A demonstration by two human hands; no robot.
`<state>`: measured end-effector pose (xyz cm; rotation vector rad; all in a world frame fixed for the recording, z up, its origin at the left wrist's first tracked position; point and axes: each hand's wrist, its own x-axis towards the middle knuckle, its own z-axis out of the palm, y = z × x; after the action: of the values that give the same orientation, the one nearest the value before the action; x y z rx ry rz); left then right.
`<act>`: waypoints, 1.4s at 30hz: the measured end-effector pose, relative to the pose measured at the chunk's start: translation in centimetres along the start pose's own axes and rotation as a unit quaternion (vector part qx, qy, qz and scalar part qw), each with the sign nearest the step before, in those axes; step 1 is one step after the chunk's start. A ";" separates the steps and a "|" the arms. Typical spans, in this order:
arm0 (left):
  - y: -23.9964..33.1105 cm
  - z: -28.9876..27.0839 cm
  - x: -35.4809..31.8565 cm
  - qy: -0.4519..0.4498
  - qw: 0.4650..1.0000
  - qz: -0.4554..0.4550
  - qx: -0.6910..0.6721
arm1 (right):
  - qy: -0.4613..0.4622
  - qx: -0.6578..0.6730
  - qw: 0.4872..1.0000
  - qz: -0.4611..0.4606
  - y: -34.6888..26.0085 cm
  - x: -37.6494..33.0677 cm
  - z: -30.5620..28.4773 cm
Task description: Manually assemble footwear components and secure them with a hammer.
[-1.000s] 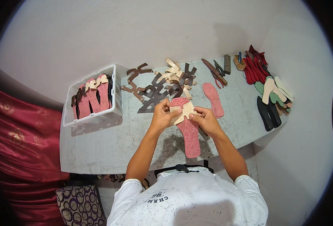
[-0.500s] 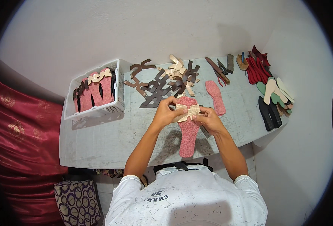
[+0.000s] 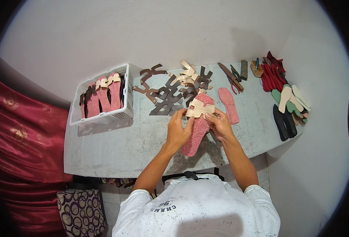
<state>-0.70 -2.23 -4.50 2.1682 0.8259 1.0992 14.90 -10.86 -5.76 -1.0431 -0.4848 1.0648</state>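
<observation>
My left hand (image 3: pixel 179 129) and my right hand (image 3: pixel 220 124) hold a pink textured sandal sole (image 3: pixel 196 130) above the grey table (image 3: pixel 123 146). A beige cut-out strap piece (image 3: pixel 200 108) lies across the sole's upper part, and the fingers of both hands pinch its two ends. The sole tilts with its heel toward me. A second pink sole (image 3: pixel 228 104) lies flat on the table just right of my right hand.
A white basket (image 3: pixel 103 112) with pink sandals stands at the left. Brown, grey and beige strap pieces (image 3: pixel 170 91) are piled behind my hands. Pliers and tools (image 3: pixel 233 77) lie at the back right, coloured soles (image 3: pixel 287 98) at the right edge. A patterned stool (image 3: pixel 81 211) sits below.
Both hands and the held sole have shifted slightly, and the beige strap now sits spread flat across the top of the sole.
</observation>
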 end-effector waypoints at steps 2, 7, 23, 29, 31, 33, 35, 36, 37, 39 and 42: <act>-0.5 0.9 -0.3 -0.028 0.997 -0.012 -0.065 | -0.007 0.002 1.000 0.008 0.3 0.2 -0.2; -0.4 1.5 0.3 -0.049 0.973 -0.105 -0.197 | 0.012 0.032 0.999 0.016 0.0 0.2 0.4; -2.1 3.0 1.4 -0.092 0.925 -0.196 -0.313 | 0.002 -0.023 1.000 -0.016 1.0 1.6 -1.7; -3.4 2.3 2.1 -0.140 0.903 -0.220 -0.340 | 0.003 -0.035 0.998 0.046 0.1 1.6 -1.6; -3.4 1.8 2.4 -0.165 0.893 -0.223 -0.356 | -0.028 -0.019 0.998 0.054 0.0 1.8 -1.7; -3.4 1.3 2.8 -0.188 0.875 -0.255 -0.367 | -0.027 -0.019 0.999 0.037 -0.5 1.7 -1.2; -3.3 0.9 3.1 -0.198 0.889 -0.237 -0.339 | -0.026 -0.020 0.999 0.019 -0.6 1.8 -0.8; -3.4 0.7 3.3 -0.208 0.901 -0.217 -0.313 | -0.026 -0.032 0.999 0.003 -0.5 1.9 -0.7; -3.6 0.5 3.5 -0.207 0.901 -0.216 -0.313 | -0.026 -0.045 0.999 -0.014 -0.6 1.9 -0.7; -3.6 0.1 4.1 -0.202 0.940 -0.134 -0.241 | -0.036 -0.062 0.997 -0.010 -0.8 2.1 -0.7; -2.3 0.3 4.6 -0.123 0.925 -0.146 -0.328 | -0.059 -0.088 0.994 -0.009 -1.0 2.3 -0.6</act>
<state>1.14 2.61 -4.05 1.5191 0.5378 0.7803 16.87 -9.21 -5.48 -1.1315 -0.6915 1.0871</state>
